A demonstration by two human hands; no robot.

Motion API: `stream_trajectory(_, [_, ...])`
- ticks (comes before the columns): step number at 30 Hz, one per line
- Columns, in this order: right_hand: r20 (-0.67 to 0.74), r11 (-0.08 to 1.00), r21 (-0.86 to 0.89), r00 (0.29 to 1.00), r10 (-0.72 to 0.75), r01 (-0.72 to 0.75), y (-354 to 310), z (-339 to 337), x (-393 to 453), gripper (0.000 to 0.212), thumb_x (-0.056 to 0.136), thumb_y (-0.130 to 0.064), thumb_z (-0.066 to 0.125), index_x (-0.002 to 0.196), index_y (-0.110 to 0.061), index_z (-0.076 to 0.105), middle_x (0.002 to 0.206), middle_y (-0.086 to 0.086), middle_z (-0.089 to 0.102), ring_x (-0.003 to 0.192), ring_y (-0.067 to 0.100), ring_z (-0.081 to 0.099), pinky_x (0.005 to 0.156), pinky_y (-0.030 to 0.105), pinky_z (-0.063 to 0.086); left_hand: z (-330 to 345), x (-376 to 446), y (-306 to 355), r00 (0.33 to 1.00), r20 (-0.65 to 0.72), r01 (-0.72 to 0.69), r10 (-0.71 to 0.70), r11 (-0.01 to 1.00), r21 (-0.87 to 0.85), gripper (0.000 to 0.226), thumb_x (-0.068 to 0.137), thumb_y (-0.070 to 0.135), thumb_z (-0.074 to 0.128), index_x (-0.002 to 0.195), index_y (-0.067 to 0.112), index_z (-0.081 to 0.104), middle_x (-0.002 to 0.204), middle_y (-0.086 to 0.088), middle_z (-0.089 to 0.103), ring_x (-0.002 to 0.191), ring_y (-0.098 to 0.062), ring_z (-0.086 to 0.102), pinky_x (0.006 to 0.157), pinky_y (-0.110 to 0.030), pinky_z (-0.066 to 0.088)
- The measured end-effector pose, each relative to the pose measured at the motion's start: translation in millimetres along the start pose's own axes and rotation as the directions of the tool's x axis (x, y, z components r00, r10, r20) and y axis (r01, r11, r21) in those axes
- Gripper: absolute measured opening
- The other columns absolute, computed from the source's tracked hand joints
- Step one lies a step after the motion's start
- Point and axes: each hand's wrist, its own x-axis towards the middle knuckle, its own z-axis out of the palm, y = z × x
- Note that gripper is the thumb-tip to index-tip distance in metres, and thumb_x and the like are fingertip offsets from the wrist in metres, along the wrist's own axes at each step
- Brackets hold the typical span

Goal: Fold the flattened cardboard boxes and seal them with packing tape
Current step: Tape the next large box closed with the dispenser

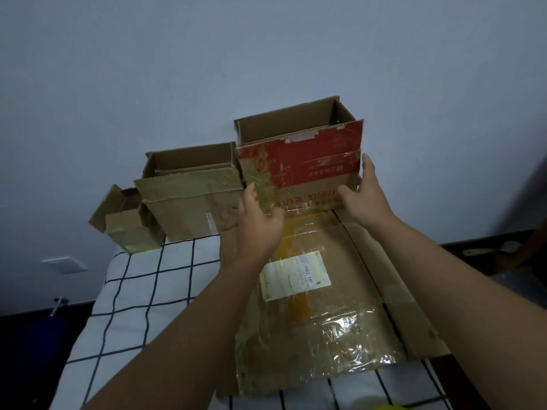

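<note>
- The red printed box (299, 161) stood open-topped at 12 o'clock, on the far end of a flattened cardboard box (319, 315) lying on the checked bed cover (133, 291).
- The left hand (257, 223) held its front near the lower left corner, fingers hidden behind the hand.
- The right hand (365, 193) held its right edge, fingers curled around it.
- Two plain open boxes (189, 196) stood at 10 o'clock.

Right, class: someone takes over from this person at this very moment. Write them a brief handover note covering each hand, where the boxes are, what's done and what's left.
Left hand: fingers on the red box at its lower left front.
Right hand: grips the red box's right edge.
Boxes: red box, brown box and small box stand opened in a row by the wall. One flat box lies on the checked cover.
Done: three boxes opened up.
Left: fold the flat box; top flaps are open. No tape roll in view.
</note>
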Motion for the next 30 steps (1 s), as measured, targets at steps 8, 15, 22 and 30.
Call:
stream_trajectory(8, [0.089, 0.940, -0.316, 0.982, 0.164, -0.129, 46.9, -11.5, -60.9, 0.071, 0.094, -0.035, 0.060, 0.153, -0.016, 0.026, 0.158, 0.007, 0.028, 0.142, 0.026, 0.032, 0.113, 0.040, 0.030, -21.5, -49.8, -50.4, 0.976, 0.047, 0.176, -0.214, 0.893, 0.413, 0.061, 0.092, 0.047, 0.055, 0.143, 0.017, 0.039, 0.145, -0.010, 0.040, 0.129, -0.029, 0.043, 0.105, -0.046, 0.042])
stream_trajectory(15, [0.331, 0.693, -0.697, 0.940, 0.087, 0.182, 65.5, -15.9, -132.0, 0.074, 0.089, -0.055, 0.053, 0.151, -0.030, 0.023, 0.164, 0.001, 0.008, 0.151, 0.025, 0.003, 0.120, 0.050, 0.010, -25.1, -122.7, -56.9, 0.914, 0.341, -0.003, -0.219, 0.838, 0.546, 0.079, 0.086, 0.053, 0.055, 0.152, 0.031, 0.019, 0.159, -0.001, 0.015, 0.144, -0.027, 0.022, 0.113, -0.050, 0.031])
stream_trajectory(22, [0.678, 0.496, -0.682, 0.719, 0.155, 0.537, 43.5, -17.4, -176.2, 0.102, 0.075, -0.063, 0.063, 0.154, -0.043, 0.002, 0.163, -0.003, -0.015, 0.149, 0.028, -0.014, 0.117, 0.055, 0.002, -36.5, -163.0, -54.1, 0.884, 0.466, -0.319, -0.030, 0.690, 0.650, 0.078, 0.084, 0.054, 0.056, 0.150, 0.032, 0.020, 0.157, -0.004, 0.018, 0.144, -0.022, 0.017, 0.116, -0.041, 0.019])
stream_trajectory(30, [0.653, 0.283, -0.740, 0.752, 0.085, 0.610, 45.5, -14.8, -196.4, 0.086, 0.083, -0.044, 0.066, 0.152, -0.031, 0.016, 0.154, 0.006, 0.025, 0.139, 0.028, 0.026, 0.109, 0.045, 0.033, -49.3, -187.4, -68.5, 0.810, 0.586, -0.471, -0.020, 0.573, 0.671, 0.095, 0.081, 0.056, 0.061, 0.155, 0.026, 0.009, 0.160, -0.003, 0.014, 0.145, -0.025, 0.015, 0.118, -0.041, 0.015])
